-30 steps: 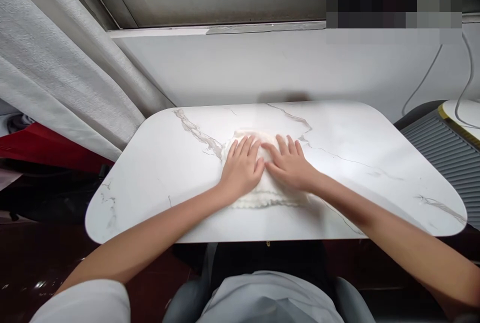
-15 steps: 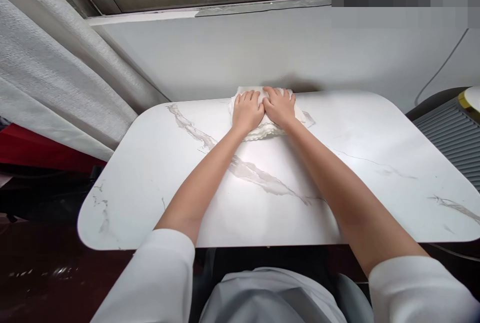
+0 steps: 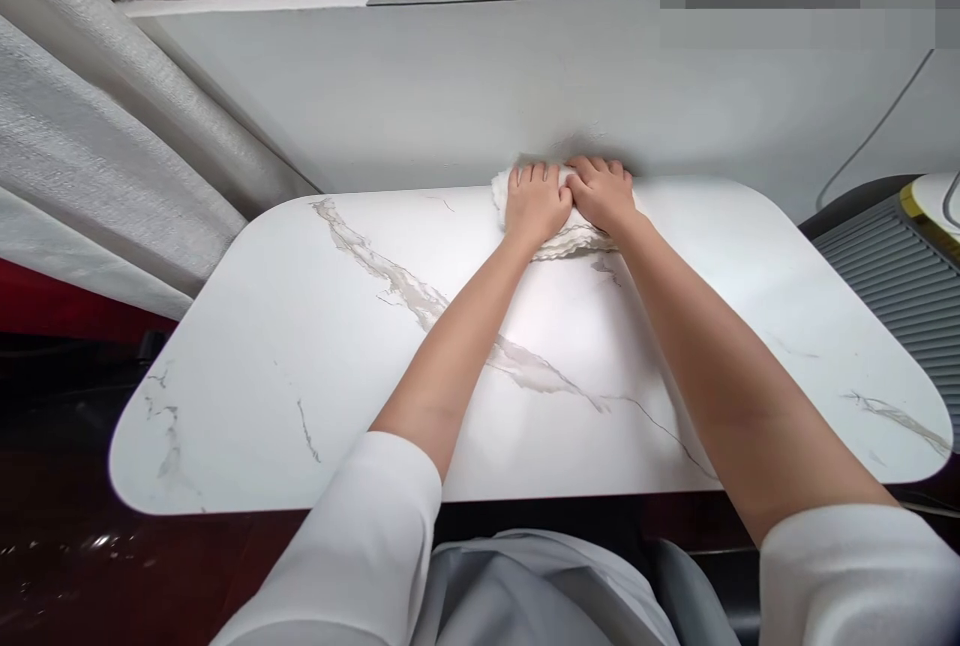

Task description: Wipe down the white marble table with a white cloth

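Observation:
A folded white cloth (image 3: 576,242) with wavy edges lies at the far edge of a white marble-patterned table (image 3: 360,376). My left hand (image 3: 537,202) presses flat on the cloth's left part, its fingers stretched toward the wall. Beside it, my right hand (image 3: 603,192) lies flat on the right part, fingers slightly spread. The two thumbs meet or nearly meet in the middle. Much of the cloth is hidden beneath both palms.
A pale wall (image 3: 390,86) rises right behind the table's far edge. White curtains (image 3: 90,126) hang at the left. On the right stands a grey ribbed bin-like object (image 3: 892,276) with a yellow band. A thin cable (image 3: 877,131) runs down the wall.
Both hands and the cloth have slid to the right along the table's far edge. The hands stay flat on the cloth. The camera view has shifted slightly.

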`<state>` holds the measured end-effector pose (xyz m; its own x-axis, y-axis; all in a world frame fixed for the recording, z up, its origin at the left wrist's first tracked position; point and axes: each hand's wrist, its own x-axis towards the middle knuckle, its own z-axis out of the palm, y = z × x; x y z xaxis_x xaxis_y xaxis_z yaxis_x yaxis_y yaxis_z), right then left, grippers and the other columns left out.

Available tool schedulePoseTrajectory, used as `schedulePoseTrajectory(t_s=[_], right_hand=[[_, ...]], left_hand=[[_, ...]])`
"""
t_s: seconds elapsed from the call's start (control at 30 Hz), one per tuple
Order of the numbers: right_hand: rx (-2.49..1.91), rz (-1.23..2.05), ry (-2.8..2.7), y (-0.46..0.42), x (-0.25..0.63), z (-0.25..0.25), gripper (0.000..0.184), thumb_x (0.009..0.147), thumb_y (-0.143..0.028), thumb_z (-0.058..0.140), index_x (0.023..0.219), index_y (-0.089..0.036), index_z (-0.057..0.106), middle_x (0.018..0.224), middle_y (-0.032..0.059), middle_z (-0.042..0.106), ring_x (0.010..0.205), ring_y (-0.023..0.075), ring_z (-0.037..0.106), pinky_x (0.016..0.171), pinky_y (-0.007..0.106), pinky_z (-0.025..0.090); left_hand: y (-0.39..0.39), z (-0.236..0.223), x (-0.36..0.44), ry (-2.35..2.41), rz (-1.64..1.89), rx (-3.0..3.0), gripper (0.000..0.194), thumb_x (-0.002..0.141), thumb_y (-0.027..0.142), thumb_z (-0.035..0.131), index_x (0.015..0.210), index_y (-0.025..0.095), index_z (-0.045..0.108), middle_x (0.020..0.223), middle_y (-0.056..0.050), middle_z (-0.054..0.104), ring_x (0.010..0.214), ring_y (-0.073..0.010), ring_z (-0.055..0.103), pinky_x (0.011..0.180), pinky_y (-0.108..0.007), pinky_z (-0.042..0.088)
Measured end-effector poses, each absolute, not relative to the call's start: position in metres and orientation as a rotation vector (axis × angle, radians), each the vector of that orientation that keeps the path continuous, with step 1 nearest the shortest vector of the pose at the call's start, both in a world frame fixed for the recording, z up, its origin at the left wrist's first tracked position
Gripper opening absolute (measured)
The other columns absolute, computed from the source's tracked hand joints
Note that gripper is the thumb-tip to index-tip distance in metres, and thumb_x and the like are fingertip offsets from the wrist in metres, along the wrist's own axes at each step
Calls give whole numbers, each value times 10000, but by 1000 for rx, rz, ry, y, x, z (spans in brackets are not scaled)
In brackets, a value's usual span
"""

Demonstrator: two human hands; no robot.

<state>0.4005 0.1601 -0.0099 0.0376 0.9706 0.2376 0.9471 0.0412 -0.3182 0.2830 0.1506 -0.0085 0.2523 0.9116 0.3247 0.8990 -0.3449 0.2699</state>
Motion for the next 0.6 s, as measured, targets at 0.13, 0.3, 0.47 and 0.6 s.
schedulePoseTrajectory(t_s=[0.13, 0.3, 0.47, 0.6], right_hand=[[-1919, 60, -1916, 152, 410, -13, 489, 932, -322, 265, 1339, -262, 531, 1389, 99, 529, 1241, 340, 428, 1045, 539, 305], [-1931, 41, -1926, 132, 413, -14, 535, 929, -283, 244, 1399, -249, 496, 1430, 74, 500, 1287, 338, 393, 1079, 537, 289], [-1918, 60, -1908, 101, 419, -11, 539, 930, -257, 247, 1400, -236, 510, 1460, 62, 491, 1352, 319, 369, 1126, 544, 263], [-1915, 71, -1963, 69, 422, -9, 538, 931, -275, 274, 1416, -234, 504, 1481, 55, 478, 1384, 320, 345, 1148, 535, 241]], left_hand=[[143, -8, 293, 1785, 660, 2460, 444, 971, 232, 317, 1332, 97, 537, 1410, -127, 550, 1345, -258, 435, 1211, -430, 194], [128, -6, 296, 1753, 596, 2478, 482, 977, 257, 319, 1399, 88, 480, 1491, -127, 473, 1400, -254, 381, 1225, -435, 175], [100, -5, 300, 1714, 540, 2507, 511, 987, 284, 305, 1435, 75, 439, 1535, -141, 416, 1435, -271, 337, 1229, -454, 159], [66, -5, 301, 1723, 544, 2513, 519, 983, 276, 312, 1438, 55, 427, 1531, -171, 413, 1446, -291, 320, 1227, -476, 157]])
